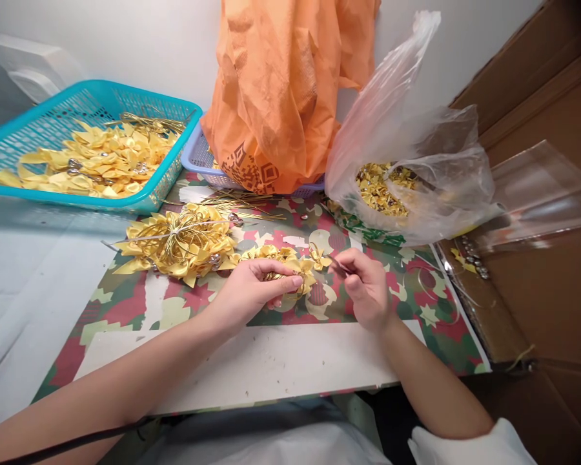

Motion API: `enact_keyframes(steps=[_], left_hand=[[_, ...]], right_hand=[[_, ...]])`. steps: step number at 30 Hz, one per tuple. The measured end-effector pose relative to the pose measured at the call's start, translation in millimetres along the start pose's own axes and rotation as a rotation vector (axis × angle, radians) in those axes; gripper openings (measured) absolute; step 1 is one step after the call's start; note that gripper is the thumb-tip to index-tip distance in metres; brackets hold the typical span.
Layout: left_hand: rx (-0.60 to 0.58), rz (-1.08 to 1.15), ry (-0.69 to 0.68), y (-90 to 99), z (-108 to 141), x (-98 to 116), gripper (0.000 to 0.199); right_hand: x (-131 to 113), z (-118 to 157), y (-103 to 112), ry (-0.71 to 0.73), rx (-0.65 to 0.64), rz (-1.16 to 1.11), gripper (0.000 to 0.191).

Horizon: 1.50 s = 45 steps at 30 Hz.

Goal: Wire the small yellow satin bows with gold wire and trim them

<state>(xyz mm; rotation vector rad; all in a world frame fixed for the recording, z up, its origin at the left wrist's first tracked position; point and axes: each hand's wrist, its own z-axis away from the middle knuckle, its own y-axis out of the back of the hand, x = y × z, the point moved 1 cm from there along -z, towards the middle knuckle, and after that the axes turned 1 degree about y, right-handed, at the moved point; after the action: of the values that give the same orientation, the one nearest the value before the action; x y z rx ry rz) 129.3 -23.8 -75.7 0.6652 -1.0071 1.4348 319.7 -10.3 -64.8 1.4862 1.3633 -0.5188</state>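
Yellow satin-like ribbon, folded into small bows and wired with gold, gathers under the person's left hand. From where I stand, that low cluster of bows lies at the middle of the camouflage-patterned cover, just beyond the white sheet along the near edge. Its long axis runs sideways, from behind the left hand's knuckles towards the right. The left thumb and fingers are closed on the cluster, gold wire showing between them.

Off the cluster's right end sits a single bow with its gold wire loop on the far side. It is in the gap between the hands, and the right hand is nearer to it. That hand is pinched on a small dark object, perhaps a tool, though too little shows to say which. Its visible end points left, towards the single bow, and I cannot tell whether the two touch.

To the left of the cluster rests a larger bundle of bows, with loose gold wires beyond it. A turquoise basket filled with more bows stands at the far left; an orange bag and a translucent plastic bag stand along the back.
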Motion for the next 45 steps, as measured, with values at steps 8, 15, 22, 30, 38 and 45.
enact_keyframes(steps=[8, 15, 22, 30, 38, 45], left_hand=[[0.013, 0.005, -0.012, 0.5, 0, 1, 0.024], [0.022, -0.015, -0.006, 1.2, 0, 2, 0.023], [0.028, -0.058, -0.008, 1.3, 0, 1, 0.02], [0.035, -0.09, 0.001, 1.7, 0, 1, 0.02], [0.069, -0.136, -0.032, -0.4, 2, 2, 0.021], [0.037, -0.147, -0.055, -0.4, 4, 1, 0.02]], right_hand=[[6, -5, 8, 0.182, -0.15, 0.431, 0.037], [5, -7, 15, 0.18, -0.14, 0.541, 0.037], [4, -7, 20, 0.174, -0.145, 0.622, 0.04], [2, -7, 21, 0.187, -0.184, 0.677, 0.04], [3, -7, 19, 0.156, -0.188, 0.705, 0.041], [5, -8, 16, 0.079, -0.216, 0.651, 0.038]])
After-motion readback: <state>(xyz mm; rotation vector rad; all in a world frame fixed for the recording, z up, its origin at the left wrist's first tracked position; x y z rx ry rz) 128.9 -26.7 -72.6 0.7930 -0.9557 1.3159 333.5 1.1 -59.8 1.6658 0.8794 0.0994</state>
